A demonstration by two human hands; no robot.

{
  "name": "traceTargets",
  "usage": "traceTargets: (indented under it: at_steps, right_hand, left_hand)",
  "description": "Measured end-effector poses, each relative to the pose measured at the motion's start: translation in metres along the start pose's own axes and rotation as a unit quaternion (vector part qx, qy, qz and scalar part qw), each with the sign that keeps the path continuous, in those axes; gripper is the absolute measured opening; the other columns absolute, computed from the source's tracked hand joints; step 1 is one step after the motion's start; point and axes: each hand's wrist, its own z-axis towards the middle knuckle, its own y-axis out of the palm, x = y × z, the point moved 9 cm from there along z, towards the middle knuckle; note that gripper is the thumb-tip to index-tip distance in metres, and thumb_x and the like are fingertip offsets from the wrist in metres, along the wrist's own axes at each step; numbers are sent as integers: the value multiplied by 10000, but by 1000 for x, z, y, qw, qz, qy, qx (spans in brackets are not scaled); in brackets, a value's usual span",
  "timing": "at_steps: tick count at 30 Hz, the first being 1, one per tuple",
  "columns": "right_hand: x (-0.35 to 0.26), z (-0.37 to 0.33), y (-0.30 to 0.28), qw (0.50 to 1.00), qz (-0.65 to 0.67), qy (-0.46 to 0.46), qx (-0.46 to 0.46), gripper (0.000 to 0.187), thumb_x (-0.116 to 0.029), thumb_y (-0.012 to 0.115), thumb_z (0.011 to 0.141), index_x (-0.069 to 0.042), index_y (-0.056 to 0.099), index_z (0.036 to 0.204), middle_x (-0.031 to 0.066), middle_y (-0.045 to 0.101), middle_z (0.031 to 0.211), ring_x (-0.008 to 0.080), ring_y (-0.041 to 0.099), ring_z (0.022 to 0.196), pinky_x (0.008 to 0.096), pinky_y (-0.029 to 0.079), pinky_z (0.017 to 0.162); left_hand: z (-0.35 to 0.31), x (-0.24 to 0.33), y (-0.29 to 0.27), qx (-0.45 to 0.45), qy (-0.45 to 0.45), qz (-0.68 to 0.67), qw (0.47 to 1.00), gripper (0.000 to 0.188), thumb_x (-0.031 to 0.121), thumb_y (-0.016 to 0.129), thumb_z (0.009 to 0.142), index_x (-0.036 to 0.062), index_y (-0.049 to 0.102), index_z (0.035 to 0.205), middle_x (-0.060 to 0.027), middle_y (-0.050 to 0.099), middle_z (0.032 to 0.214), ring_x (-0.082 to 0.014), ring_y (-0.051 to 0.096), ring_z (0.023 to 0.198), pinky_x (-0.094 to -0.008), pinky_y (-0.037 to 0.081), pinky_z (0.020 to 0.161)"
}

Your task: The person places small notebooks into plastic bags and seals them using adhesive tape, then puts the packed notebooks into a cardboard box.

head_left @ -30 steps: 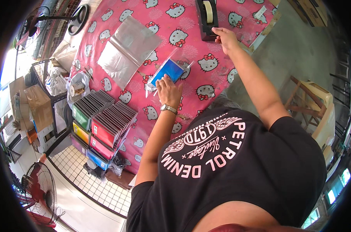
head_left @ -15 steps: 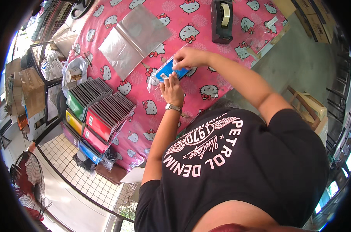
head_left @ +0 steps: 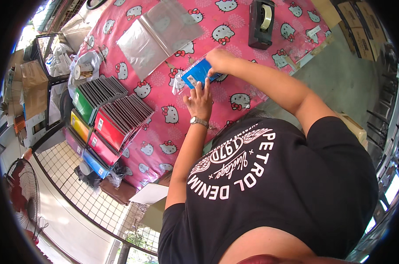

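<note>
A blue spiral notebook [head_left: 194, 75] lies on the pink table in a clear plastic sleeve, whose loose end [head_left: 177, 83] sticks out past its left end. My left hand [head_left: 199, 104] is open, its outstretched fingertips touching the notebook's near edge. At the notebook's right end, my right hand [head_left: 221, 61] is closed over it, the thumb on the blue cover; its other fingertips are hidden. Beyond the notebook lie flat clear plastic sleeves [head_left: 153, 37]. To the left stand stacks of spiral notebooks [head_left: 116, 125] with green, red, yellow, pink and blue covers.
A black tape dispenser [head_left: 261, 24] stands at the far right of the patterned pink tablecloth [head_left: 171, 132]. Beside the notebook stacks is a white bag with a roll [head_left: 83, 71]. Left of the table are a wire rack and a fan [head_left: 25, 200]; cardboard boxes [head_left: 360, 33] stand at far right.
My right hand has moved from pinching above the notebook's middle to its right end. My left fingers have straightened and slid along the near edge. More of the blue cover shows.
</note>
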Motion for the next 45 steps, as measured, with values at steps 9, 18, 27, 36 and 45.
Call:
traceTargets:
  at_steps: [9,18,27,36,45]
  right_hand:
    - [-25,-97,113,713,638,274,-99,478,-455,621,888,-55,589,1148,121,639,1112,221,612,1028,421,461,895]
    - [-12,-124,-42,833,510,215,0,684,-659,440,900,-33,654,1069,92,650,945,169,593,873,300,455,835]
    - [34,-101,-63,909,400,98,61,321,-226,528,987,-62,599,1253,41,628,1007,128,591,829,286,486,757]
    - [18,-87,-15,847,527,11,-74,493,-178,688,852,-84,553,1317,79,610,1201,178,598,1023,328,478,886]
    - [6,-72,-34,921,383,8,69,359,-123,725,769,-99,671,1123,17,594,895,143,568,732,310,477,675]
  left_hand:
    - [67,-104,23,-122,-162,-273,940,480,489,506,920,48,659,1036,-147,626,1119,-325,552,1078,-454,398,963]
    - [80,-50,-46,-254,-151,-405,865,541,474,557,909,-32,675,1059,-187,651,728,-239,650,709,-359,493,700]
    - [93,-86,-41,-231,-165,-531,799,239,191,638,888,4,719,1012,-51,703,912,-106,586,788,-284,469,727]
    - [61,-28,35,-452,-122,-801,372,484,81,612,854,-6,521,1321,-73,597,1274,-179,500,1211,-356,303,1075]
    - [81,-35,43,-386,-121,-671,621,249,41,692,791,58,725,1037,0,664,983,-136,577,942,-314,456,830]
